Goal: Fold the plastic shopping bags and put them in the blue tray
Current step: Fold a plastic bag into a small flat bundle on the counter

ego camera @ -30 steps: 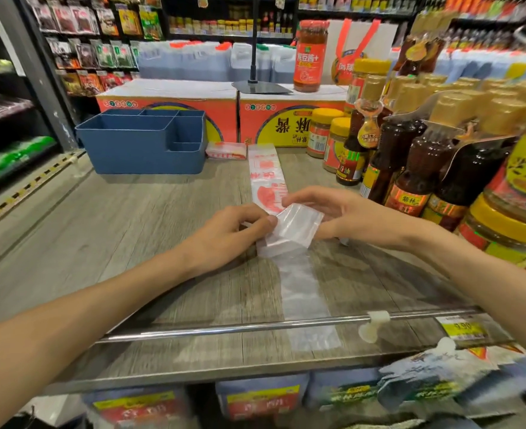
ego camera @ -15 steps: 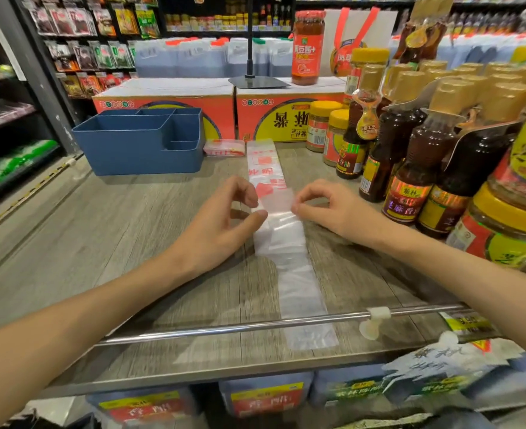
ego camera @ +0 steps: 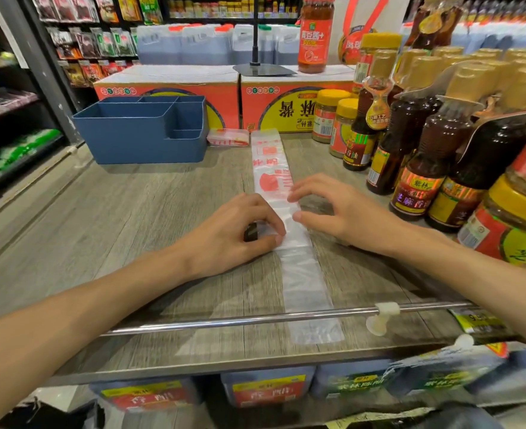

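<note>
Bag strip (ego camera: 299,270) lies along the shelf (ego camera: 131,230), running twelve to six o'clock; left hand (ego camera: 234,236) pinches its folded edge; right hand (ego camera: 339,212) presses it with relaxed fingers. Blue tray (ego camera: 138,140) stands at ten o'clock; slippery film may spring open if pressure lifts.

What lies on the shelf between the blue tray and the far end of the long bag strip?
In the head view, a small folded bag with red print lies between the blue tray and the far end of the long bag strip, close to both.
</note>
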